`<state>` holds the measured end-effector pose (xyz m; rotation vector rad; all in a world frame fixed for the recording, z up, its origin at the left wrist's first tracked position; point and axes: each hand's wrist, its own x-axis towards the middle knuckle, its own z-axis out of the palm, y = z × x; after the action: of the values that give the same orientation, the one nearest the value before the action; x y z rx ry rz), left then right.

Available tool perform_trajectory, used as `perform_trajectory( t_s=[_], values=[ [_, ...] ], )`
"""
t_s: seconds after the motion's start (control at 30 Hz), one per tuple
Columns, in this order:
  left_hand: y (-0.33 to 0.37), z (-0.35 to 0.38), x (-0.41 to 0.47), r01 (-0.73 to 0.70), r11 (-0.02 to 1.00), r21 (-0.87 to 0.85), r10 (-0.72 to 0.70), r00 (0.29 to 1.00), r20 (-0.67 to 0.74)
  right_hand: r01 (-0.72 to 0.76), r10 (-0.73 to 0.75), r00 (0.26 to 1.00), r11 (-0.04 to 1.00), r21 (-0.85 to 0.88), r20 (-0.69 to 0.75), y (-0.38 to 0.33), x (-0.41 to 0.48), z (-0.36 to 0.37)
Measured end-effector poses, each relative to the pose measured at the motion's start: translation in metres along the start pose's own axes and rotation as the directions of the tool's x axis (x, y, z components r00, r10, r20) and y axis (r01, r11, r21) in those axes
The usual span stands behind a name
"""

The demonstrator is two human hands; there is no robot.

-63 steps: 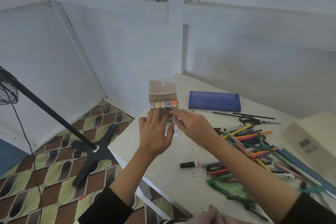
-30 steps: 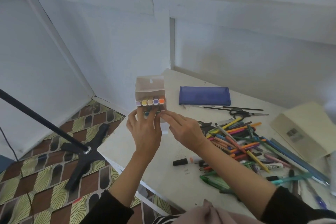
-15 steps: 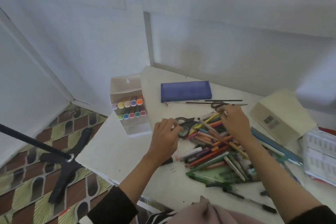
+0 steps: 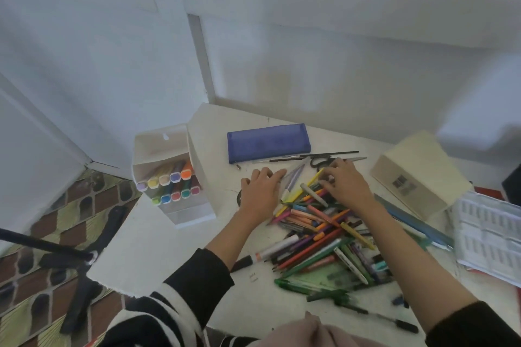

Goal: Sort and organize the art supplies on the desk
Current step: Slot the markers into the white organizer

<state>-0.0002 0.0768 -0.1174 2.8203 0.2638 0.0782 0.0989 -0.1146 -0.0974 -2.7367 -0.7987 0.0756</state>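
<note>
Both hands, left (image 4: pixel 260 191) and right (image 4: pixel 345 184), spread flat, ungripping, over slender pencils (image 4: pixel 315 236).

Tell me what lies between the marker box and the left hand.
In the head view, only bare white desk separates the marker box from the left hand.

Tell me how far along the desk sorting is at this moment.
Early. Done: ten markers stand capped in two rows in the marker box, which sits on the desk. In hand: the left hand and right hand are at the far edge of the pen and pencil pile, not visibly gripping anything. Left: that pile, the scissors and the blue pencil case, apparently closed.
</note>
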Motion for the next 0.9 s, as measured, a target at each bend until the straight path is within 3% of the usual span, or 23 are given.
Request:
perform_trajectory(
  t_s=[0.23, 0.37, 0.7, 0.77, 0.83, 0.9],
  values=[
    [0.002, 0.001, 0.005, -0.037, 0.999, 0.012, 0.038, 0.99, -0.138, 0.034, -0.033, 0.997, 0.999, -0.015, 0.069, -0.002, 0.006, 0.001],
    [0.01, -0.002, 0.01, 0.004, 0.996, 0.084, 0.001, 0.998, -0.058, 0.075, -0.057, 0.985, 0.991, -0.107, 0.164, -0.008, 0.015, -0.003],
    [0.028, -0.027, 0.022, 0.16, 0.98, -0.118, -0.159, 0.987, 0.018, 0.196, -0.162, 0.957, 0.973, -0.123, 0.24, -0.025, 0.028, -0.006],
    [0.024, -0.029, 0.023, 0.209, 0.952, -0.223, -0.194, 0.977, 0.088, 0.214, -0.199, 0.949, 0.976, -0.034, 0.245, -0.019, 0.03, -0.01],
    [0.02, -0.032, 0.021, 0.207, 0.921, -0.33, -0.178, 0.977, 0.118, 0.171, -0.219, 0.953, 0.959, 0.224, 0.209, -0.015, 0.03, -0.02],
    [0.02, -0.038, 0.018, 0.231, 0.904, -0.358, -0.182, 0.969, 0.166, 0.086, -0.189, 0.966, 0.877, 0.473, 0.174, -0.013, 0.024, -0.035]
  ],
)
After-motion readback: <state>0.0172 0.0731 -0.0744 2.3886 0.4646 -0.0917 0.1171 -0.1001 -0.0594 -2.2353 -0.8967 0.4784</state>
